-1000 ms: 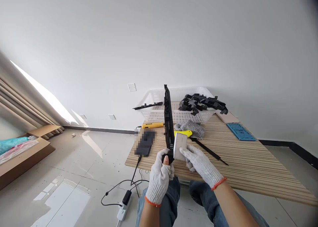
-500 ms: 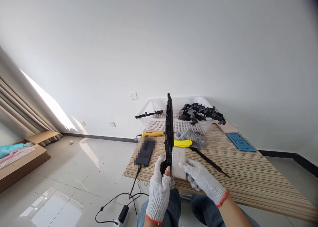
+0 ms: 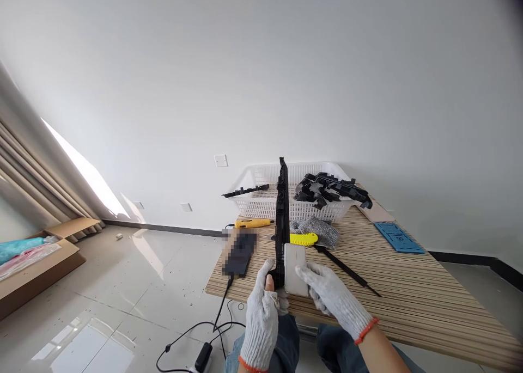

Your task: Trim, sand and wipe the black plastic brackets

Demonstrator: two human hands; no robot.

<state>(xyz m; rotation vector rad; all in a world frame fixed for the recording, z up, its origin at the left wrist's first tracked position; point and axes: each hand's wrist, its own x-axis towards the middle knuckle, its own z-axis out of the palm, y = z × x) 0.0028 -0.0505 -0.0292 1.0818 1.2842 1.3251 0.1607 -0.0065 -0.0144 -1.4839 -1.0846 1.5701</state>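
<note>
Basket [image 3: 261, 207] ahead (open tabletop [image 3: 420, 294] rightward)

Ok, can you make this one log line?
left hand: gripping black plastic strip | right hand: holding white rectangular block beside strip

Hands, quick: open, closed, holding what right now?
Left hand: closed, holding the long black part.
Right hand: closed, holding the pale block.

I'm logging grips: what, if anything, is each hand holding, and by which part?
The left hand grips the black plastic strip by its lower end; the right hand holds the white rectangular block by its right side.
</note>
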